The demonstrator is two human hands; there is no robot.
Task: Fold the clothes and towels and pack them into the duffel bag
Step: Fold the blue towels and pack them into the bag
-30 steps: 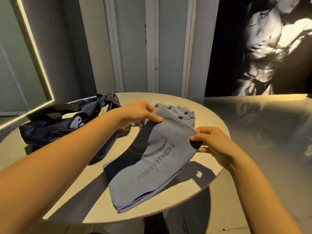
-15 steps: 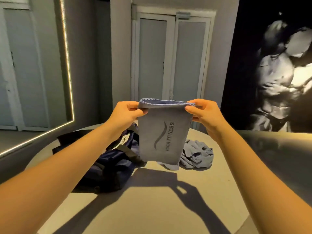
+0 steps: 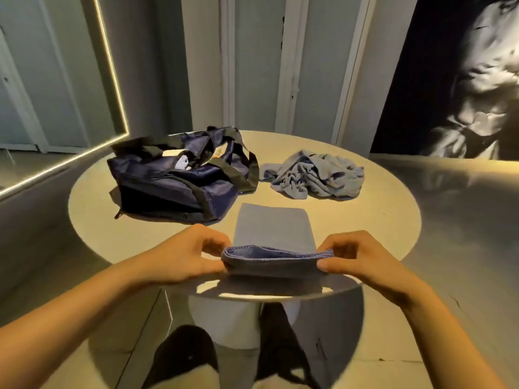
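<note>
Navy duffel bag [image 3: 174, 186] is sitting far left on the round worktop [image 3: 379, 220], mouth gaping open, black straps [image 3: 241, 169] flopping across and over its right end. Inside, near the opening, a small pale cloth [image 3: 184, 163] is showing; the rest of the inside is too dark to tell. Just beside the bag, on its right, a crumpled grey-blue heap of cloth [image 3: 314, 175] is lying unfolded.

Folded towel [image 3: 273, 234], grey-blue, is lying at the near edge, centre, just this side of the bag: a narrow rectangle in several layers, far end flat, near end rising off the worktop w/ stitched hems stacked. Left hand [image 3: 185, 256] is pinching its near left corner, right hand [image 3: 362, 259] the near right corner. Fingers [image 3: 207, 266] on both are curling tight onto the towel, thumbs on the near side.
</note>
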